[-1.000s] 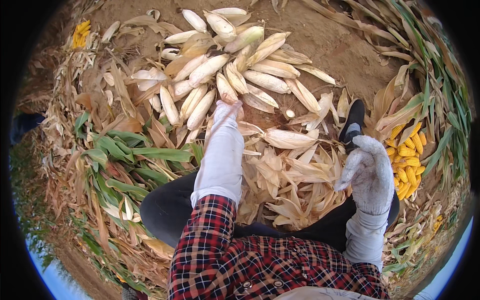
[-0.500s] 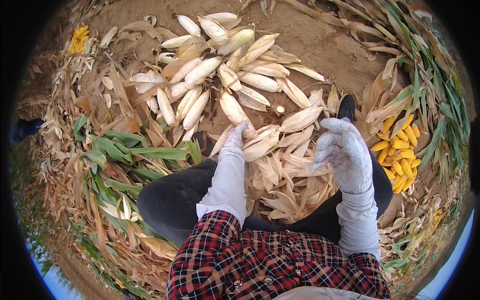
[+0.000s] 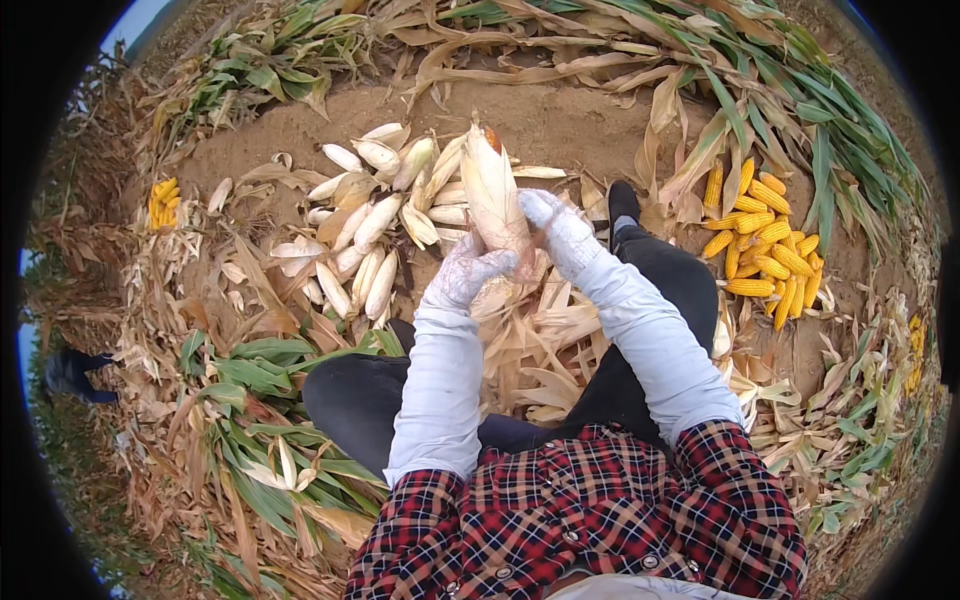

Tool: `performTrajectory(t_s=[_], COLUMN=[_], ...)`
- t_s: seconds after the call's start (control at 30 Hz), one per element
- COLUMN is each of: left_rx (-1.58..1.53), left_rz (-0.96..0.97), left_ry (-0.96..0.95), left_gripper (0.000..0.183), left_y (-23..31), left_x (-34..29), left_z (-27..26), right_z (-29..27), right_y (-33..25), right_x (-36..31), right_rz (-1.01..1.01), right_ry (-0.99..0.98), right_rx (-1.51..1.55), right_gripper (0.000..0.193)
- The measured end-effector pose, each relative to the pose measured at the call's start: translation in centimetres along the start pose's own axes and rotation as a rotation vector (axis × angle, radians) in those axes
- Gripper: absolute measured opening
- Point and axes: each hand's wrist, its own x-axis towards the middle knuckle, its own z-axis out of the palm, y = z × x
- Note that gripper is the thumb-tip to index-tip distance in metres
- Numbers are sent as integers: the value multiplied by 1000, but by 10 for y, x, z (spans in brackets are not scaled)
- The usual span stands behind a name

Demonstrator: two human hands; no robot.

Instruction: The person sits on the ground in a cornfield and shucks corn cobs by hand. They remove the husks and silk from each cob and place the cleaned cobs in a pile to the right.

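Note:
An ear of corn (image 3: 492,190), wrapped in its pale husk, stands upright in front of me. My left hand (image 3: 463,270), in a white knit glove, grips its lower part. My right hand (image 3: 556,228), gloved the same way, holds its right side higher up. Behind the ear lies a pile of unhusked ears (image 3: 370,220) on bare earth. I sit on the ground with my legs in dark trousers stretched out.
A heap of husked yellow cobs (image 3: 762,240) lies to my right, a smaller yellow heap (image 3: 163,200) far left. Loose dry husks (image 3: 545,345) lie between my legs. Green and dry corn stalks (image 3: 250,420) ring the spot. Another person's dark figure (image 3: 70,372) is at the left edge.
My left hand took an ear from the pile and lifted it toward me. My right hand came in from the right and closed on the same ear.

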Motion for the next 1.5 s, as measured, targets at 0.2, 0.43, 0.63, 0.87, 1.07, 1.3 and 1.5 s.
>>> performTrajectory(t_s=[0.2,0.43,0.63,0.87,1.07,1.3,1.5], left_rx=[452,-111,1312,626,559,519,523], left_rz=[136,334,-279,172,341,273,250], left_ry=[320,567,212,506,450,409,411], left_gripper=[44,35,55,25,23,29,27], left_y=[46,35,-36,48,113,152,158], left_x=[-2,-22,-76,-30,5,8,4], left_z=[54,53,12,52,61,63,61], right_z=[11,1,-5,1,10,16,17], right_y=[-3,-15,-40,-16,-7,-10,-14], right_x=[-11,0,-12,-15,-27,-32,-34], right_rz=[56,64,44,148,-116,-252,-312], right_ry=[-94,11,79,-83,-90,-50,-10], right_rx=[523,811,797,619,30,-330,-575], right_gripper=[58,58,63,63,66,79,85])
